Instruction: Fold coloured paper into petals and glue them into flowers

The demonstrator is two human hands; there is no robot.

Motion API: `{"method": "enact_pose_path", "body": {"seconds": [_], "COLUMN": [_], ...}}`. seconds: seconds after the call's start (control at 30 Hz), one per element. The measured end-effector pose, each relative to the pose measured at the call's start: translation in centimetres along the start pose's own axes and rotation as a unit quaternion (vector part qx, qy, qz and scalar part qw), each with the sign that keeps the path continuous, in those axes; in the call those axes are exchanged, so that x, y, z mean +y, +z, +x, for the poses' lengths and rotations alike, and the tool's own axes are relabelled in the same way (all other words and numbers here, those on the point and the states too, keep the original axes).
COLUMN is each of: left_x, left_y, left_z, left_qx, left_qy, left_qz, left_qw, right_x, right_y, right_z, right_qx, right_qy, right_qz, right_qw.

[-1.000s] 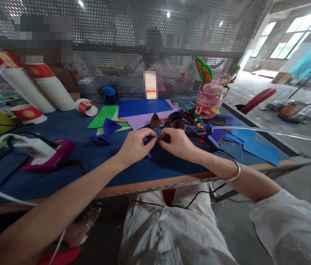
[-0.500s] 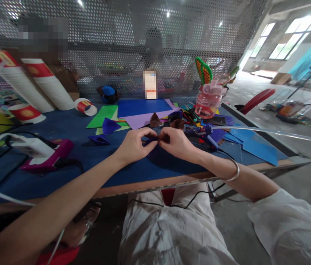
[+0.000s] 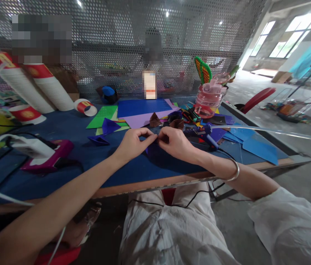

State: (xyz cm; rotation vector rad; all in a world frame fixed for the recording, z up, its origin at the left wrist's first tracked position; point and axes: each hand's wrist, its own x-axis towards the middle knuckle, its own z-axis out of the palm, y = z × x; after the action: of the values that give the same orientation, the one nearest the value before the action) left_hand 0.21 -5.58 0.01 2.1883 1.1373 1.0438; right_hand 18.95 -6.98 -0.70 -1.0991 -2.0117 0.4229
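Note:
My left hand (image 3: 133,144) and my right hand (image 3: 176,144) meet over the middle of the table, thumbs and fingers pinched together. Between and just below the fingertips shows a piece of dark blue paper (image 3: 152,150), largely covered by the fingers and hard to tell from the table. Two folded blue paper pieces, one upright (image 3: 110,126) and one lying flatter (image 3: 99,140), are left of my left hand. Beyond the hands stand folded brown paper pieces (image 3: 154,120). A blue hot glue gun (image 3: 203,133) rests right of my right hand.
Coloured paper sheets (image 3: 144,108) lie at the back, with blue sheets (image 3: 260,147) at the right. A pink bottle (image 3: 209,99) stands back right. Stacked paper cups (image 3: 52,88) and a purple power strip (image 3: 47,158) with cables occupy the left.
The blue paper has turned between my fingertips and now hangs lower beneath them. My left fingers have shifted slightly; my right hand is almost unmoved.

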Motion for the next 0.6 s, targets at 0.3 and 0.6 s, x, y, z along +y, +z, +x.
{"method": "enact_pose_path", "body": {"seconds": [0.3,0.6], "left_x": [0.04,0.13], "left_y": [0.19,-0.74], "left_z": [-0.5,-0.23], "left_qx": [0.006,-0.092], "left_qy": [0.044,0.039], "left_qz": [0.063,0.044], "left_qw": [0.997,0.994], "right_x": [0.27,-0.06], "right_y": [0.03,-0.41], "right_z": [0.06,0.05], "right_qx": [-0.013,0.015], "right_qy": [0.005,0.024], "right_qz": [-0.004,-0.024], "right_qw": [1.0,0.999]}}
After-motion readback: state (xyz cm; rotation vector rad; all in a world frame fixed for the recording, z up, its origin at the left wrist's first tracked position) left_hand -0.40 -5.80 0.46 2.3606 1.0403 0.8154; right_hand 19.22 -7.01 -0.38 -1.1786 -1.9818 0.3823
